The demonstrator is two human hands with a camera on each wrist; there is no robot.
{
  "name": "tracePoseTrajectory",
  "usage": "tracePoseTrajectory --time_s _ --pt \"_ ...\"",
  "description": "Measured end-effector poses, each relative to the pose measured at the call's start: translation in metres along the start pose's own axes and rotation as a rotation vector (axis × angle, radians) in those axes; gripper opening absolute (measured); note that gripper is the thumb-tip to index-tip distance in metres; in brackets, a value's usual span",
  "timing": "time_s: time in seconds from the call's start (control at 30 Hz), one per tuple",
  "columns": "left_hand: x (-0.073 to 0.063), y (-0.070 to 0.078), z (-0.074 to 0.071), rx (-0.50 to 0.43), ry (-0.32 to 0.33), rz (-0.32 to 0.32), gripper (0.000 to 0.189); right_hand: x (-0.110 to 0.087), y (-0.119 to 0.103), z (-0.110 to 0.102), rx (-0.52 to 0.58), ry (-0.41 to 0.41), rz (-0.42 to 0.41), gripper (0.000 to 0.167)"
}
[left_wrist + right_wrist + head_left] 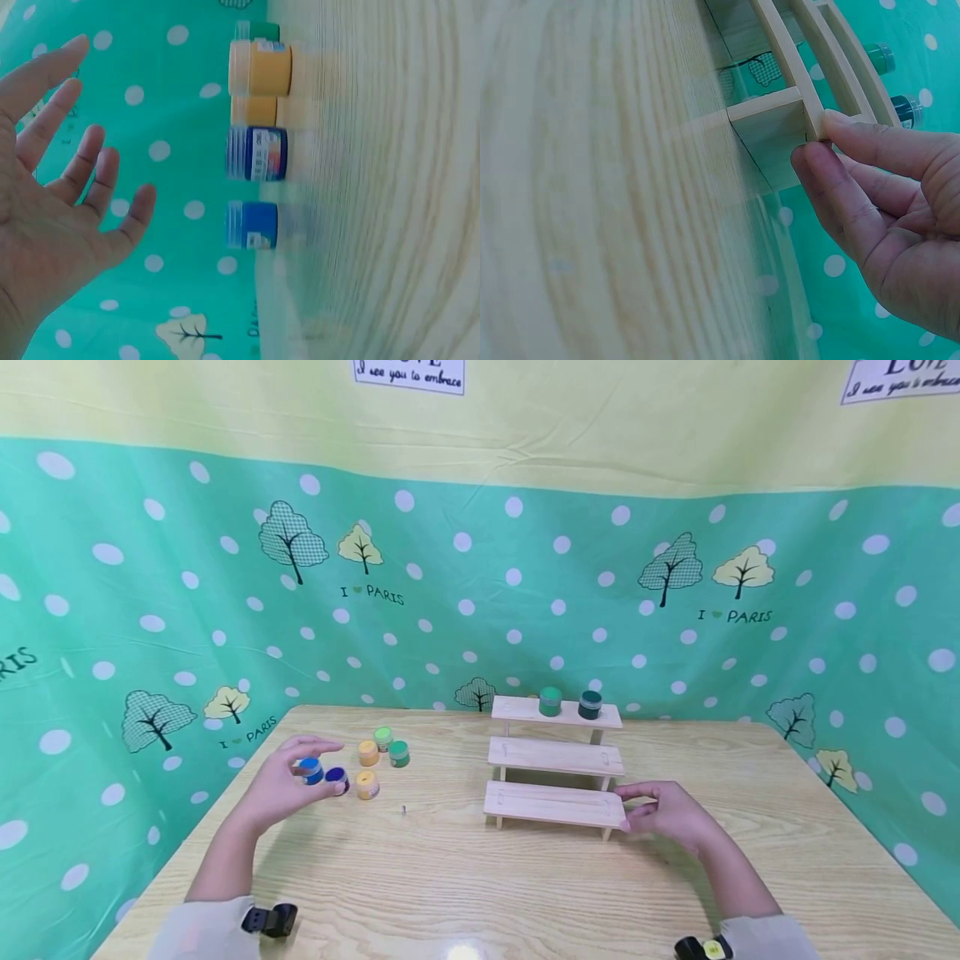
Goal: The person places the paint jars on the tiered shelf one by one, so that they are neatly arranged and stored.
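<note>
Left hand (288, 781) is up over the cluster of little paint pots at the left of the wooden surface (450, 877), fingers (90, 161) spread and relaxed, gripping nothing; the wrist view shows the palm clear of the pots. Nearest to it is the blue pot (311, 770), with the dark blue pot (337, 779) just beside that, both standing on the surface. Close behind sit two yellow pots (367, 768), a light green pot (383, 738) and a green pot (399, 753). Over on the right, the right hand (667, 814) is at the end of the bottom step of the wooden three-step rack (555, 758), fingertips (832, 161) pinching the edge of that lowest board. Up on the top step stand a green pot (551, 702) and a dark teal pot (590, 705), side by side.
</note>
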State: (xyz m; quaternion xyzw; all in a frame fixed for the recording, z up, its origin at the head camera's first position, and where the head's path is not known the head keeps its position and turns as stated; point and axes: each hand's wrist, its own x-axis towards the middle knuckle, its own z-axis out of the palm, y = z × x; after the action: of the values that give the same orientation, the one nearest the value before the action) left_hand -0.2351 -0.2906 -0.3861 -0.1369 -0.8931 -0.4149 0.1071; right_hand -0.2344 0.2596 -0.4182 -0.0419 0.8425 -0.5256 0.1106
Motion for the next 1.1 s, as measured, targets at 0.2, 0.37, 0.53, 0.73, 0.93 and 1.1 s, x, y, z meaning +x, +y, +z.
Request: tracePoseTrajectory --time_s 0.2,0.37,0.53,0.73,0.93,1.1 --pt "-0.003 -0.008 -0.009 0.043 0.023 -0.009 0.056 -0.001 -0.002 0.000 0.010 -0.007 0.000 0.059" --pt "-0.004 -0.017 -0.016 0.054 0.035 -0.024 0.056 -0.001 -0.003 -0.001 0.022 -0.021 -0.010 0.059" --pt "-0.003 -0.028 -0.020 0.048 0.042 -0.050 0.053 -0.002 -0.003 -0.001 0.025 -0.027 -0.007 0.059" --pt "0.000 -0.043 -0.022 0.028 0.038 -0.092 0.053 -0.002 -0.003 -0.001 0.031 -0.040 -0.013 0.059" --pt "0.004 -0.055 -0.024 0.054 0.020 -0.154 0.058 -0.002 -0.002 -0.001 0.030 -0.039 -0.013 0.059" --pt "0.011 -0.062 -0.027 0.063 -0.029 -0.209 0.063 -0.001 -0.001 -0.001 0.026 -0.020 -0.001 0.059"
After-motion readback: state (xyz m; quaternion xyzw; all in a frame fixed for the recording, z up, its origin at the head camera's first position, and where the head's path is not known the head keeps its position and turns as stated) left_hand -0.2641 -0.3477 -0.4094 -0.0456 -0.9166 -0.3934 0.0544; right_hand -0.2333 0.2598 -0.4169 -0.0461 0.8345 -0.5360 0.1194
